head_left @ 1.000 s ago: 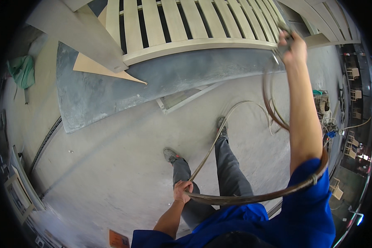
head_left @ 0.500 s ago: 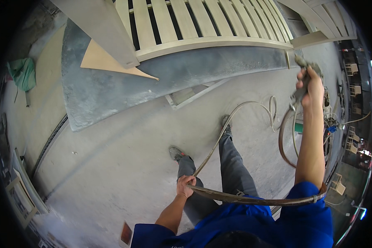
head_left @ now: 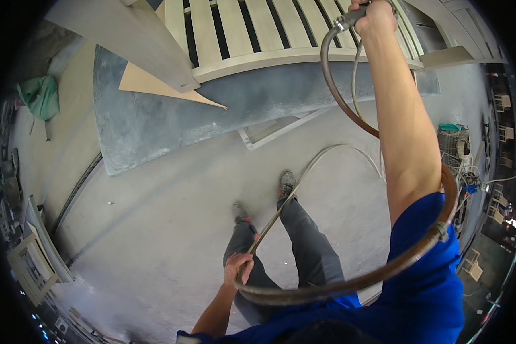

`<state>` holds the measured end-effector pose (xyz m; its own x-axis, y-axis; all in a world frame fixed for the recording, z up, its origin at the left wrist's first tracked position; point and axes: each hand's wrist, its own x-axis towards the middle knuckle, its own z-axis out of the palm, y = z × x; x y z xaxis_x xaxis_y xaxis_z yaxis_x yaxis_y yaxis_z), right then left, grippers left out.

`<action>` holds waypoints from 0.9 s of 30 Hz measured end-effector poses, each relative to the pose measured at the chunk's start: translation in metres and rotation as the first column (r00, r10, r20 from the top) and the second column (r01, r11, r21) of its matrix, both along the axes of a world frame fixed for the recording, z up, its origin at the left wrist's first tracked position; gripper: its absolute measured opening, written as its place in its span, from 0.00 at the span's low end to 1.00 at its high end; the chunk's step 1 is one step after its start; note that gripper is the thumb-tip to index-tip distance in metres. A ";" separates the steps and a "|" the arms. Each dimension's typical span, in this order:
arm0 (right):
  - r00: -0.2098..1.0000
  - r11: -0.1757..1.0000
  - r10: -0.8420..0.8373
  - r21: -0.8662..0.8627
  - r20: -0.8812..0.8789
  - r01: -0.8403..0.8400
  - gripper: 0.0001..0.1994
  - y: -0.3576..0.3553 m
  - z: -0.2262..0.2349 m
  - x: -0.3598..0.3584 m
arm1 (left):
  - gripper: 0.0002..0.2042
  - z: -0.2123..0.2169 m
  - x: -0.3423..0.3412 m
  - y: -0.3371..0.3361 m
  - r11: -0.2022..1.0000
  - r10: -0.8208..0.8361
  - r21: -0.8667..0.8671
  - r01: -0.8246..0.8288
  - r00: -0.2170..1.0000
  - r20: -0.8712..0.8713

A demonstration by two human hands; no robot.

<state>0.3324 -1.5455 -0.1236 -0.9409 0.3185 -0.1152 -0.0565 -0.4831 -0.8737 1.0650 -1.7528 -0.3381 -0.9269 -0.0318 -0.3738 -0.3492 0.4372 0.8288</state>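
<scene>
My right hand [head_left: 378, 22] is stretched far forward over the slats, closed round the handle of a spray gun [head_left: 352, 17]. The gun's front runs out of view at the top edge. A brown hose [head_left: 329, 71] and a thinner pale one hang from the gun. The hose loops behind my right upper arm and sweeps across my body to my left hand [head_left: 238, 267], which is closed on it beside my left thigh. Under the gun lies a pale slatted wooden furniture piece [head_left: 258, 28], with a broad flat post [head_left: 132, 40] at its left.
The furniture stands over a dusty blue-grey board [head_left: 137, 137], with a tan sheet [head_left: 149, 80] between. A pale frame [head_left: 281, 129] lies on the floor under its edge. The hose [head_left: 338, 146] trails on the floor. A green bag [head_left: 39, 96] is at left, a wire rack [head_left: 456, 143] at right.
My right hand with the spray gun has swung forward and left, from beside the furniture's right corner to above the slats. My left hand, still on the hose, has shifted slightly left; my feet have moved.
</scene>
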 end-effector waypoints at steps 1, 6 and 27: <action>0.999 0.998 -0.042 0.044 0.017 0.041 0.10 -0.003 0.006 0.000 | 0.07 0.001 0.003 -0.009 1.000 -0.028 -0.001 0.028 0.999 -0.014; 0.986 0.911 -0.072 0.411 0.151 0.003 0.07 0.013 0.035 0.100 | 0.09 -0.027 0.018 -0.043 0.980 -0.193 0.052 0.192 0.981 0.007; 0.988 0.973 -0.149 0.188 0.052 0.137 0.09 -0.147 0.003 0.069 | 0.07 -0.053 0.009 -0.170 0.986 -0.157 0.034 0.164 0.975 -0.155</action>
<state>0.4016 -1.6930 -0.1207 -0.8767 0.4702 -0.1017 -0.0536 -0.3055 -0.9507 1.0743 -1.9229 -0.3915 -0.9645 0.1358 -0.2265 -0.1467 0.4376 0.8871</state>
